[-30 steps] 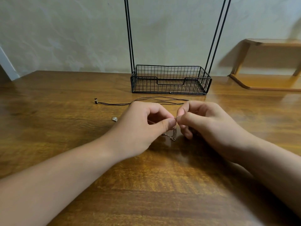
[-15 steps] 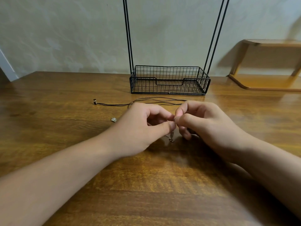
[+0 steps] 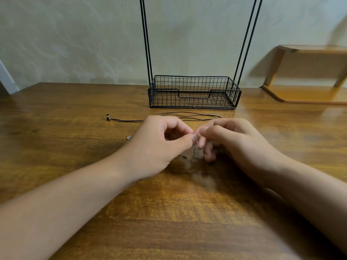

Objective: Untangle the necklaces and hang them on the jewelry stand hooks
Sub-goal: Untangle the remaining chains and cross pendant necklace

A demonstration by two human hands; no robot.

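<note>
While the wooden counter (image 3: 75,147) spreads wide under both my forearms, the black wire jewelry stand (image 3: 193,92) sits at its far edge against the wall, its basket base resting flat and its thin uprights running up out of view. To the right of it a small wooden shelf (image 3: 308,72) stands by the wall. My left hand (image 3: 155,145) and right hand (image 3: 231,141) meet just in front of the stand, fingertips touching; each grip is closed tight, thumb against forefinger, pinching the thin chain necklace (image 3: 194,151), which droops from the pinch down to the counter. Beyond my knuckles the black cord necklace (image 3: 127,120) lies stretched leftward to a bead. A small silver charm (image 3: 128,137) lies beside my left hand.
</note>
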